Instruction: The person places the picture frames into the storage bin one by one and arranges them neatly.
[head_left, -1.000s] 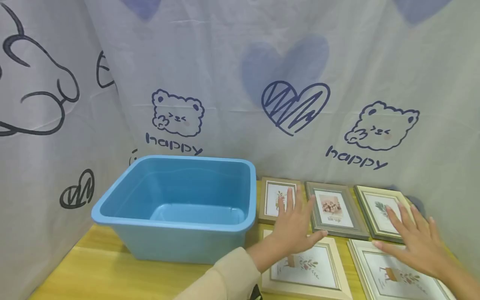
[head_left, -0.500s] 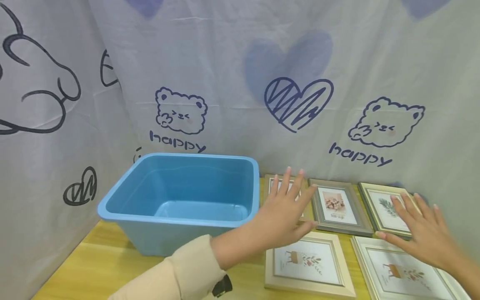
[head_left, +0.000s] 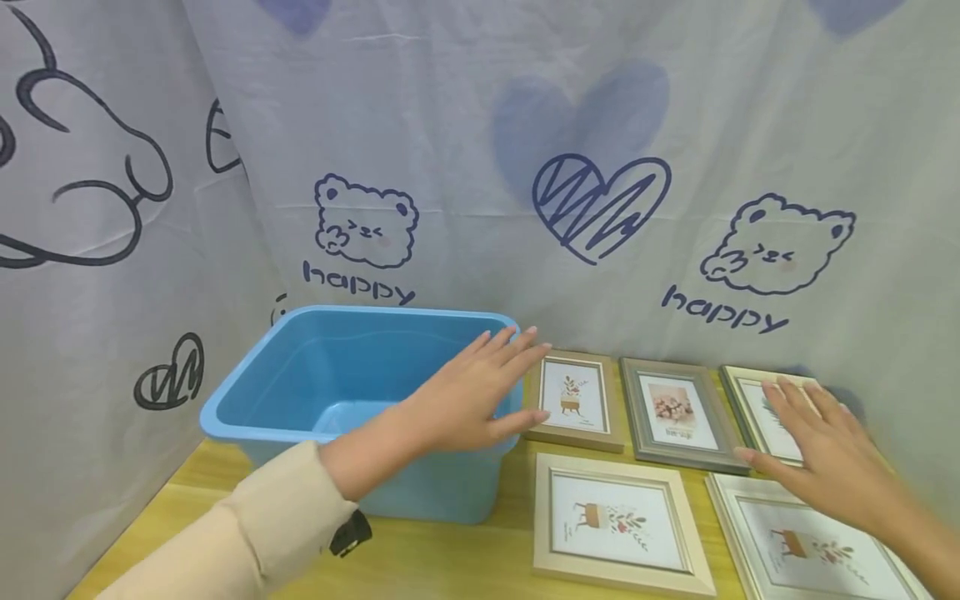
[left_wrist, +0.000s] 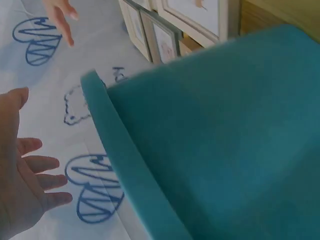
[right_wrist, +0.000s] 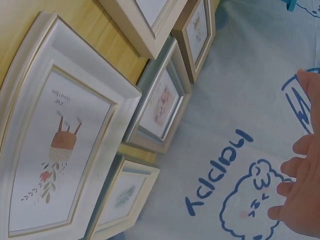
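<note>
My left hand [head_left: 468, 396] hovers over the right rim of a light blue plastic tub [head_left: 427, 492], fingers straight and holding nothing. Beyond its fingertips lies a small brown picture frame [head_left: 573, 398]. My right hand [head_left: 832, 454] is held flat with spread thumb above the right-hand frames, also with nothing in it. It partly covers a cream frame with a green leaf print [right_wrist: 125, 197] and a white frame with a chair-and-flowers print [right_wrist: 60, 150]. Between the hands lie a grey frame with a pink flower photo [head_left: 675, 412] and a larger cream frame [head_left: 618, 525].
Inside, the tub shows only its bare blue bottom. All the picture frames lie face up on a yellow wood-grain table [head_left: 450, 558], right of the tub. A pale curtain [head_left: 465, 208] with bear and heart drawings hangs behind and at the left.
My left hand has moved left from above the frames to the tub's right rim, uncovering the small brown frame. My right hand stays above the right-hand frames with only a slight shift.
</note>
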